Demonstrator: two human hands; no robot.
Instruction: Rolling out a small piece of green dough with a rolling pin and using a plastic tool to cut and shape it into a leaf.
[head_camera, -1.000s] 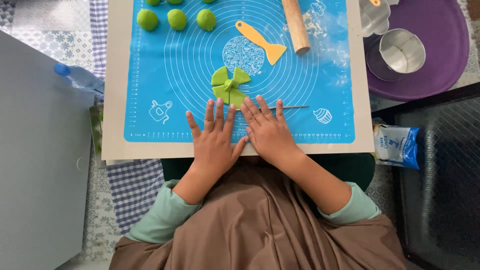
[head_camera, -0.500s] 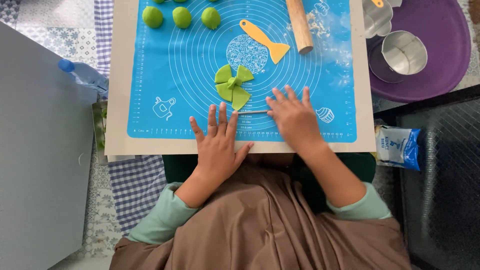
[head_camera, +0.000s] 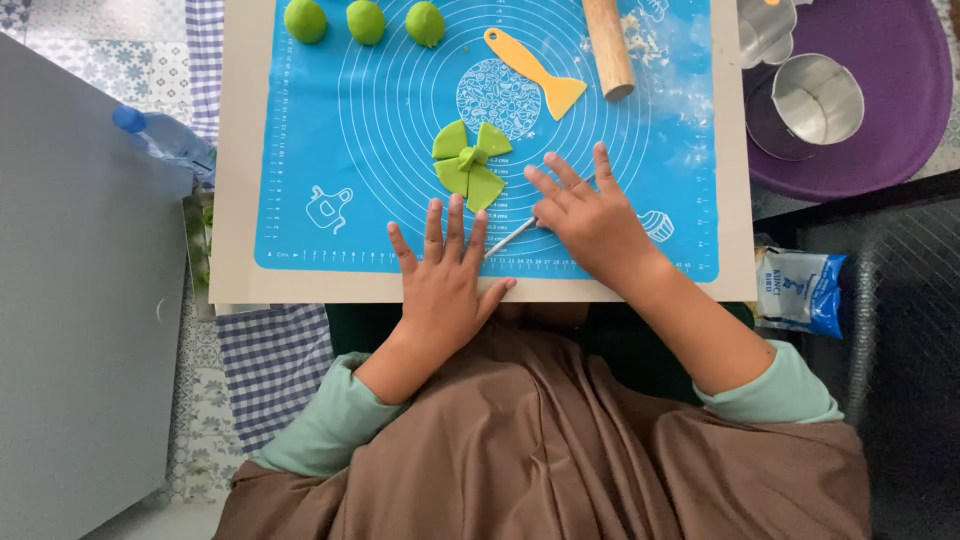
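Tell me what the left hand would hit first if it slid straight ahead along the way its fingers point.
The left hand lies flat on the blue mat, fingers pointing away from the person. Straight ahead, it would probably first meet the green dough shape; the thin stick lies just beside its fingertips, towards the right hand.

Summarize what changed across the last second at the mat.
The right hand slid rightward off its spot beside the left hand, settling over the end of the thin white stick; whether it grips it is unclear. The left hand stayed flat, and the green dough piece stayed put.

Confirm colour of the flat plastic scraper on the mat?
Yellow-orange flat plastic scraper, clearest in the head view.
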